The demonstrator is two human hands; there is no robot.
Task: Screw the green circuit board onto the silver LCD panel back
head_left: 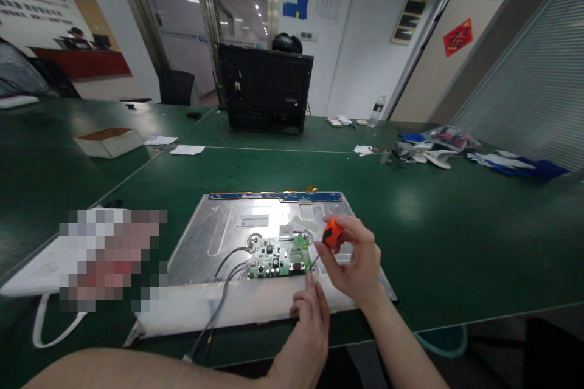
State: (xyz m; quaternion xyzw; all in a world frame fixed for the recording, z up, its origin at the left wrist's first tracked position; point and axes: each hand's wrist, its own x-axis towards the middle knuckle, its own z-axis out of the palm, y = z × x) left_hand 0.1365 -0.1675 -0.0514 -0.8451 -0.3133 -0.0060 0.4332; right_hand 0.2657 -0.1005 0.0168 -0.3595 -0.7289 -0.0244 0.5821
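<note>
- Left hand (306,322), nearest the lens: fingers curled, fingertips pressed on the near edge of the metal panel back (219,237); grips nothing.
- Right hand (353,258): closed around an orange-handled screwdriver (332,234), shaft angled down towards the panel.
- Green circuit board (279,257): mounted on the panel, just left of the screwdriver tip; grey cables (223,298) run from it towards the table edge.
- Green table (433,225): bears the panel; a black monitor housing (264,88) stands upright well behind.
</note>
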